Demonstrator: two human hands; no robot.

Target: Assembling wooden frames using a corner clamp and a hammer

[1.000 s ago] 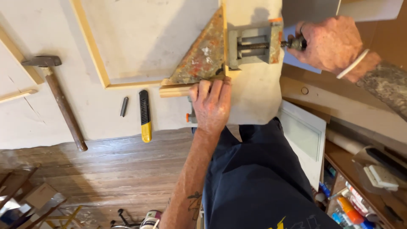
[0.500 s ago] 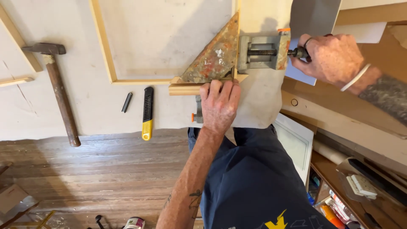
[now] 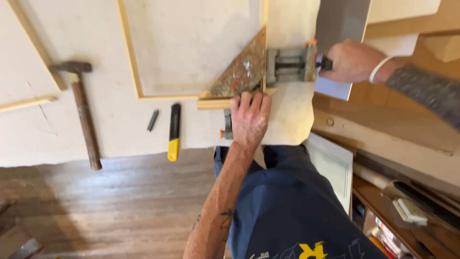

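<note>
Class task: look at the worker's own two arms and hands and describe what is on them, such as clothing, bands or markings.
The left hand is bare, with dark tattoos on its forearm. The right hand has a white band at the wrist; its forearm looks covered in a dense grey pattern, sleeve or tattoo unclear.

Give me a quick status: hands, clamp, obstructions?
Left hand pressing frame corner. Right hand gripping clamp handle. Knife, hammer lie apart.

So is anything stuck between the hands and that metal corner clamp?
Nothing visible is. The left hand lies flat on the wooden strip right beside the corner clamp, and the right hand already grips the clamp's screw handle.
</note>
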